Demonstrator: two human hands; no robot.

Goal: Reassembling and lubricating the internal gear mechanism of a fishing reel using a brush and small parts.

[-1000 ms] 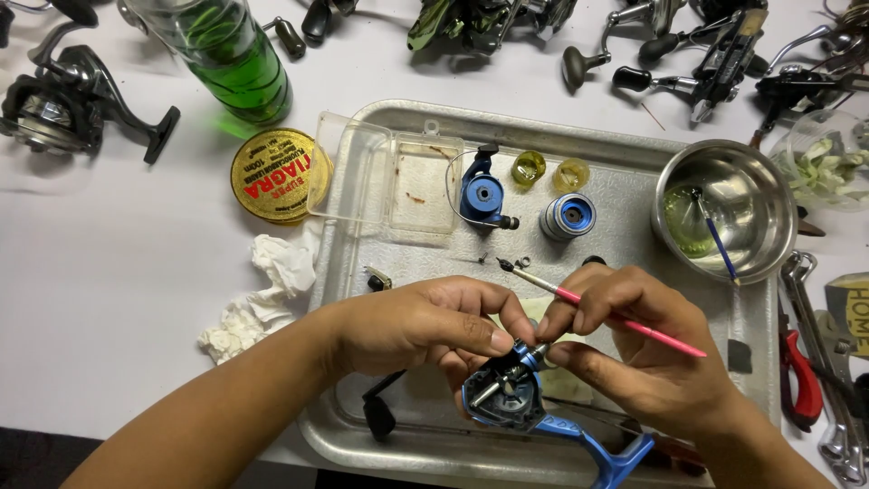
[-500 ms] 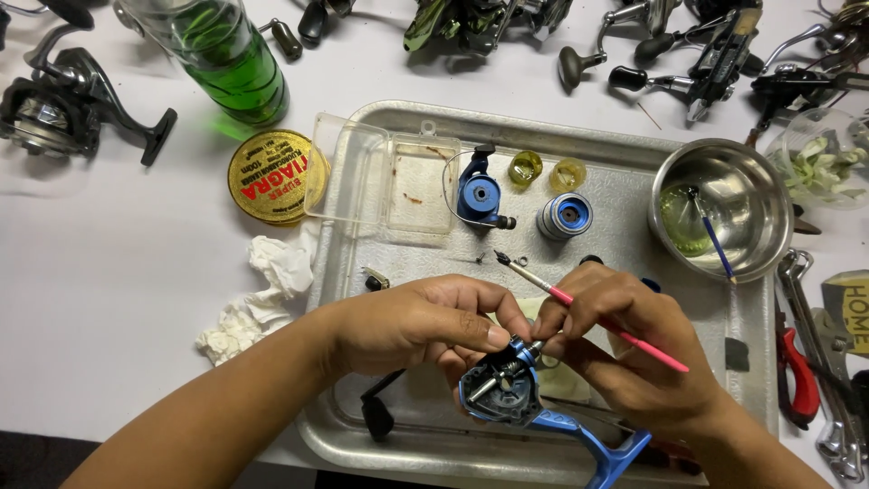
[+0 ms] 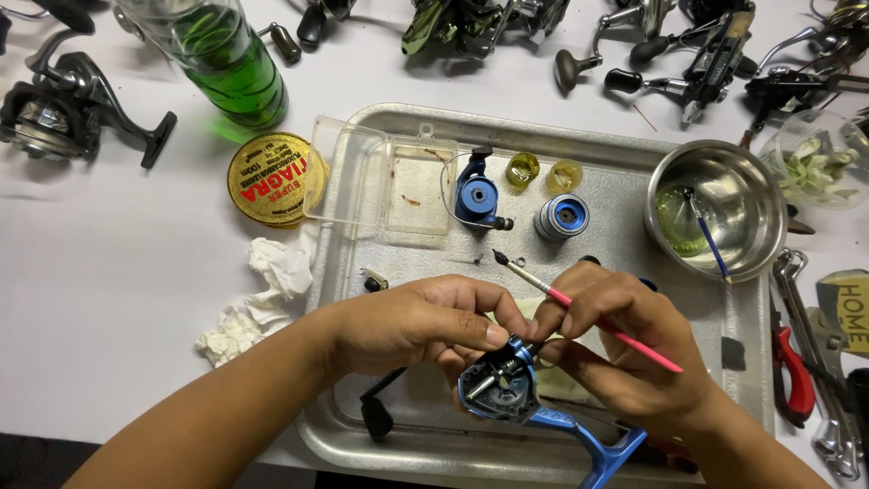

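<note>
A: The hands? The blue reel body (image 3: 502, 389) is gripped by the left hand (image 3: 412, 321) over the metal tray (image 3: 362, 272).

B: The pink brush (image 3: 588, 312) is pinched in the right hand (image 3: 625, 349), fingers closed; little has shifted since a second ago, so the same step is judged ongoing.

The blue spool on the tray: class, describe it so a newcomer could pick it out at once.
Start at the metal tray in the middle of the white table. Near its far edge, left of the steel bowl, stands the blue spool. It is a short ribbed silver-blue cylinder with a dark hole on top, unlike the two yellow rings behind it.
</note>
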